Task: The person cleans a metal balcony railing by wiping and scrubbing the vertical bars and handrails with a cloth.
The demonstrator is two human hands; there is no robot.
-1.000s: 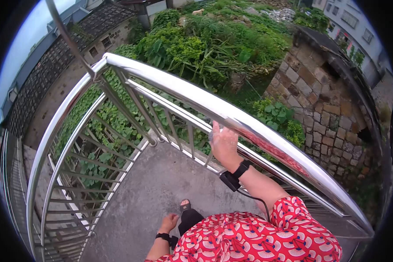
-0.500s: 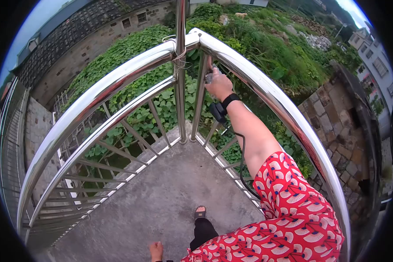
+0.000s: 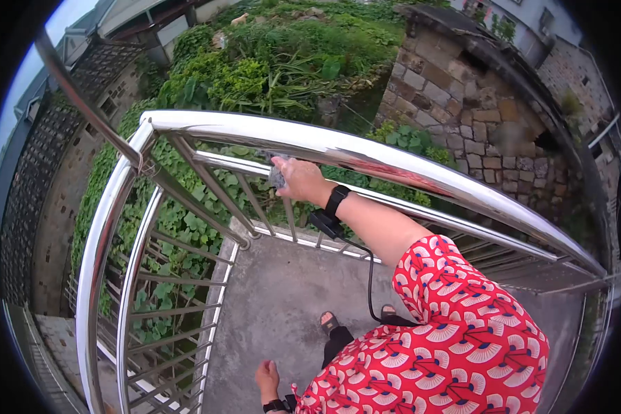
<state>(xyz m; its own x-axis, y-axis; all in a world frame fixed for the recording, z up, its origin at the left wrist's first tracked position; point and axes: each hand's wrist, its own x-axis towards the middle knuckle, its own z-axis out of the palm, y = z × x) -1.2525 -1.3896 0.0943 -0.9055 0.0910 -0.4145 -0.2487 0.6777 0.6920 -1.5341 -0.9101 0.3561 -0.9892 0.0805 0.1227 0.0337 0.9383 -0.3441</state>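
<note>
My right hand [image 3: 305, 181] reaches out to the railing, its fingers closed around a crumpled grey rag [image 3: 277, 174]. The rag presses against the lower horizontal rail [image 3: 233, 163], just beneath the thick top rail [image 3: 255, 130] of shiny metal. Part of the rag is hidden by my fingers. Down at the bottom of the view my left hand [image 3: 267, 376] hangs over the concrete floor, fingers curled in, with nothing visible in them. A black band with a small device [image 3: 326, 222] and a cable sits on my right wrist.
A tall metal post [image 3: 86, 103] is tied with wire at the railing corner. The left railing [image 3: 98, 276] runs towards me beside the concrete floor [image 3: 255, 297]. Beyond stand leafy vines [image 3: 186, 200], a stone wall [image 3: 489, 131] and a tiled roof [image 3: 24, 200].
My view has turned right. My right hand with the rag has gone from the upright near the corner to the lower rail right of it. My left hand still hangs low.
</note>
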